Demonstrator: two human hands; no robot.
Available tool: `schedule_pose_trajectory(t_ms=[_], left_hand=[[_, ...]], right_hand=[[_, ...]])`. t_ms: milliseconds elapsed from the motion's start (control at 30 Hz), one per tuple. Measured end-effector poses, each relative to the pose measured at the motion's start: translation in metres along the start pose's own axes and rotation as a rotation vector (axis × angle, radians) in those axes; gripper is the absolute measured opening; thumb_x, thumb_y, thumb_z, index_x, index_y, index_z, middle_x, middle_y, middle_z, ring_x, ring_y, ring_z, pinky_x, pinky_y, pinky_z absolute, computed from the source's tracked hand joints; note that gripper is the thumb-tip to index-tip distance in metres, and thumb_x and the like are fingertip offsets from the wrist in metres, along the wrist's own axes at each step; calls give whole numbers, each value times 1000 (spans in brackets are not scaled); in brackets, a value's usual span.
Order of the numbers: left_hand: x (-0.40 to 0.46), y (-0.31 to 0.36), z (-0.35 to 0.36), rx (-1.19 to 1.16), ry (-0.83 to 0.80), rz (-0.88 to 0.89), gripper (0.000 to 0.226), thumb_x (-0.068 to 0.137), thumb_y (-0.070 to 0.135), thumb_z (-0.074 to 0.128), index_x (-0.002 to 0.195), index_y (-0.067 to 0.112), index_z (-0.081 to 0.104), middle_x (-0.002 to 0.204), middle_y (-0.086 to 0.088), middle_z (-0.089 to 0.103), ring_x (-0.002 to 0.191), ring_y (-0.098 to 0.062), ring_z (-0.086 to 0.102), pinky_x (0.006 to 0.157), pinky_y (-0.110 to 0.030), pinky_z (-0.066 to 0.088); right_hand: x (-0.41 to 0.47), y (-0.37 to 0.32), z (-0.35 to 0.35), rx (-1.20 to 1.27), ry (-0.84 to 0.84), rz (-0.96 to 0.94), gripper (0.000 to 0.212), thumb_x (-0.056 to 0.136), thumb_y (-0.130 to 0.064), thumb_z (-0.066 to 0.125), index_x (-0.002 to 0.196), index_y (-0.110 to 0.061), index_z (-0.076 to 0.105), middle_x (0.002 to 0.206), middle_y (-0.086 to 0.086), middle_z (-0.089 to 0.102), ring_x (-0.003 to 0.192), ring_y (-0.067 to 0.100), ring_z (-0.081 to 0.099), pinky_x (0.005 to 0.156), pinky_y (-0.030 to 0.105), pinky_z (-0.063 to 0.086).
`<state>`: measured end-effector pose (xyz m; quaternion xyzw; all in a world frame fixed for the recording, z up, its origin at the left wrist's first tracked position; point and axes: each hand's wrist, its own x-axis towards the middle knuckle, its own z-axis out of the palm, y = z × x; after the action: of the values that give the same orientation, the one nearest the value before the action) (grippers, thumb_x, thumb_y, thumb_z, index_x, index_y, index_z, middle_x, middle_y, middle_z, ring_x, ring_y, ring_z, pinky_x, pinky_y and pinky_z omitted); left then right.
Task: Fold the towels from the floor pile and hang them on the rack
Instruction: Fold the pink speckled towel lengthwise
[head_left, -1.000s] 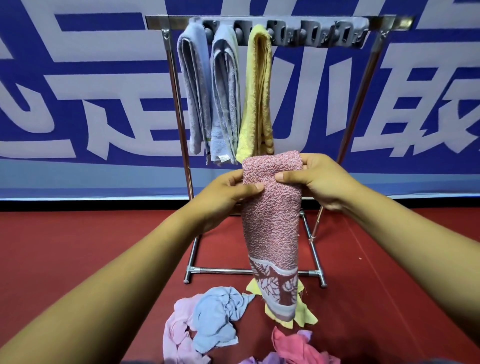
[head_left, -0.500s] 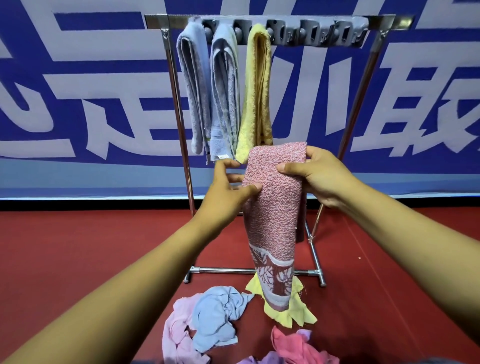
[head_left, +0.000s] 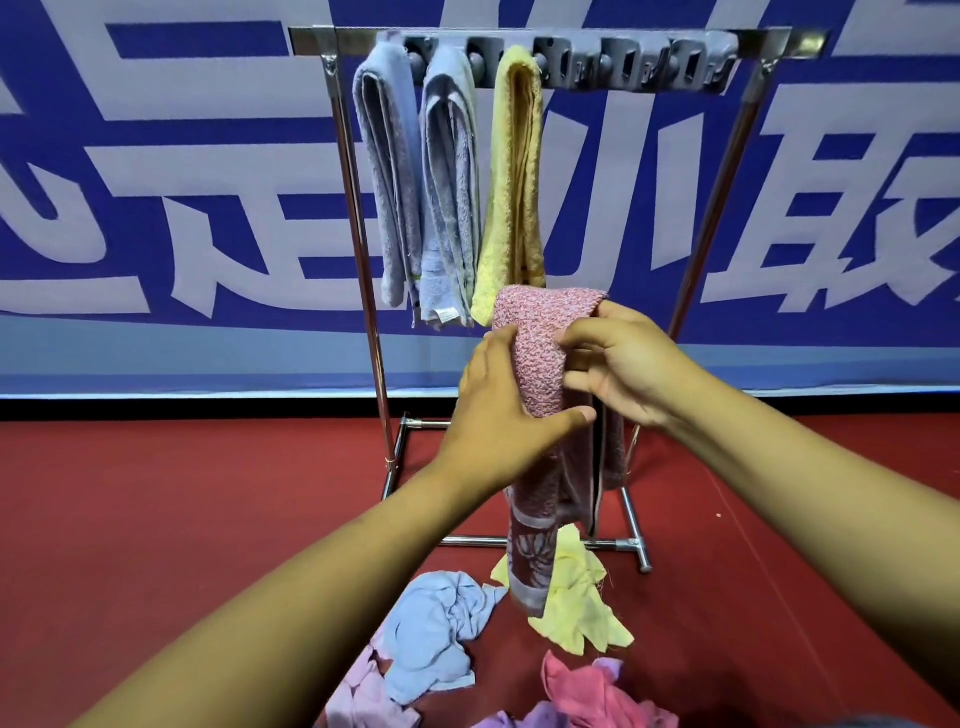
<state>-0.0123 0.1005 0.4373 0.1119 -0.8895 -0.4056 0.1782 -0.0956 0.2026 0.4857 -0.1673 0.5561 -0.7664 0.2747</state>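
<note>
Pink towel (head_left: 540, 353) gripped at folded top by right hand (head_left: 623, 364), pressed flat by left hand (head_left: 498, 410); long axis hung straight down. Free rack (head_left: 623, 67) slot seen above, slightly right, nearer right hand.

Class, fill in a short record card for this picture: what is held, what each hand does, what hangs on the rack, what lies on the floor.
Held: pink towel, folded, hanging down
Left hand: fingers straight, pressing the towel's side
Right hand: pinching the towel's top fold
Rack: two blue towels, one yellow towel
Floor: blue cloth, yellow cloth, pink cloth
</note>
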Motion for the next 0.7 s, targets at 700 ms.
schedule_pose_trajectory(t_ms=[700], left_hand=[[30, -3, -26, -317, -361, -242, 25, 87, -7, 54, 110, 3, 59, 85, -11, 61, 72, -20, 58, 69, -30, 48]], right_hand=[[4, 6, -16, -1182, 28, -191, 38, 84, -2, 47, 114, -19, 61, 111, -2, 62, 95, 13, 57, 79, 25, 44]])
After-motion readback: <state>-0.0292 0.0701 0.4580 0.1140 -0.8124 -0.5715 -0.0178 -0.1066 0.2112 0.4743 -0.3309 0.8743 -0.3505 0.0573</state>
